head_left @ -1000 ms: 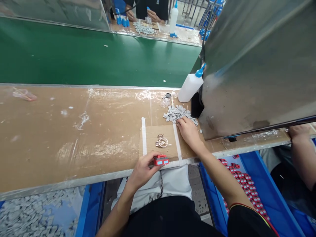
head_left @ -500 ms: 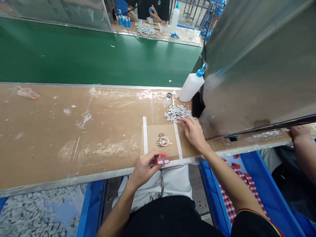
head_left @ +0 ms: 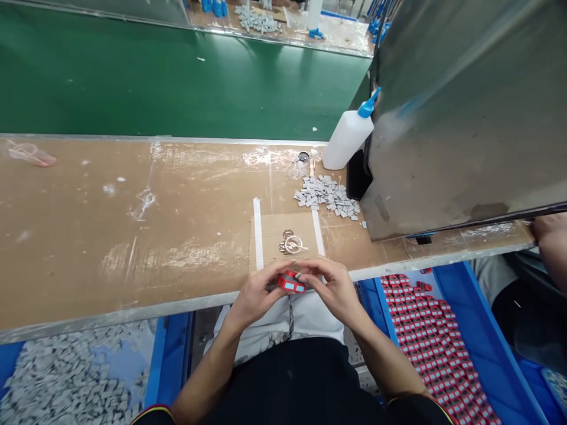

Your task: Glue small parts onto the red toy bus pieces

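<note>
Between the fingers of my left hand (head_left: 261, 290) is a small red toy vehicle body (head_left: 291, 282) with pale blue windows, held over the table's front edge. My right hand (head_left: 331, 287) pinches a small grey piece (head_left: 299, 276) against the toy's right side; whether it is seated there I cannot tell. Just beyond my hands, a clear round cup (head_left: 293, 244) with a thin stick rests on a cardboard sheet (head_left: 270, 236) taped down with white strips. Farther back lies a heap of small flat grey pieces (head_left: 325, 193).
A white squeeze bottle (head_left: 348, 140) with a blue nozzle stands beside a dark phone (head_left: 358, 175) and a metal panel (head_left: 460, 118). Blue bins below hold grey pieces (head_left: 66, 372) at left and red toys (head_left: 432, 330) at right. Behind runs a green belt (head_left: 177, 82). A co-worker's arm (head_left: 553, 245) shows at right.
My right hand has come back from the grey heap to the red toy with a small grey piece. The camera view has tilted downward, showing more of the right bin.
</note>
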`<state>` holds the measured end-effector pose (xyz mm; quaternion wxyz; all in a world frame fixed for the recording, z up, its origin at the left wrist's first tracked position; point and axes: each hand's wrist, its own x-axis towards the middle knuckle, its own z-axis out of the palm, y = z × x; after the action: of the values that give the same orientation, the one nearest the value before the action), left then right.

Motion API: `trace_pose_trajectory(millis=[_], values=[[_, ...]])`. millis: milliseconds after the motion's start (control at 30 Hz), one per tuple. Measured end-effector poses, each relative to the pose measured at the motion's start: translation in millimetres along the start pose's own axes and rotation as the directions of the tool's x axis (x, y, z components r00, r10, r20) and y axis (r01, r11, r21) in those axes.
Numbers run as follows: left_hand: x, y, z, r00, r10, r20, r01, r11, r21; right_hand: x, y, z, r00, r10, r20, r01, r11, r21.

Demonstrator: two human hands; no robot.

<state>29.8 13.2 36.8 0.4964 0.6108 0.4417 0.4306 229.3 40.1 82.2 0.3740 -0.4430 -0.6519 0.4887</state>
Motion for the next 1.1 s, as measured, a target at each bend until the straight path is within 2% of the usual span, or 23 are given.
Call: trace_pose_trajectory(millis=[67, 167, 367, 500, 667, 733, 833, 1000, 1100], values=[[0, 1, 0.6, 0.999, -0.032, -0.003, 0.032, 0.999, -0.023, 1, 1, 2, 0.998, 0.064, -0.009, -0.064, 0.998, 0.014], [0, 2, 1.0, 1.000, -0.020, -0.009, 0.020, 1.000, 0.009, 1, 4, 4, 0.995, 0.098, -0.016, -0.098, 0.995, 0.031], [0, 0, 1.0, 0.999, 0.049, -0.015, -0.047, 0.990, 0.135, -3, 6, 5, 1.000, 0.027, 0.000, -0.027, 0.994, -0.102], [-1, -1, 0.9, 0.994, 0.110, 0.006, -0.108, 0.963, 0.247, -3, -2, -2, 0.989, -0.058, 0.135, 0.093, 0.958, -0.271], [-2, -2, -0.4, 0.981, 0.190, 0.048, -0.195, 0.931, 0.309, -2, -16, -9, 0.949, -0.067, 0.308, 0.218, 0.845, -0.488], [-3, -2, -0.7, 0.977, 0.205, 0.051, -0.211, 0.922, 0.325, -3, -18, -10, 0.939, -0.060, 0.338, 0.227, 0.847, -0.481], [-2, -1, 0.2, 0.970, 0.237, 0.050, -0.240, 0.905, 0.352, -7, -16, -11, 0.942, -0.035, 0.335, 0.177, 0.897, -0.405], [1, 1, 1.8, 0.946, 0.309, 0.099, -0.323, 0.872, 0.367, -10, -3, -8, 0.974, 0.064, 0.216, -0.024, 0.983, -0.183], [2, 1, 1.0, 0.944, 0.299, 0.141, -0.330, 0.878, 0.347, -7, 1, -7, 0.959, 0.151, 0.240, -0.138, 0.988, -0.071]])
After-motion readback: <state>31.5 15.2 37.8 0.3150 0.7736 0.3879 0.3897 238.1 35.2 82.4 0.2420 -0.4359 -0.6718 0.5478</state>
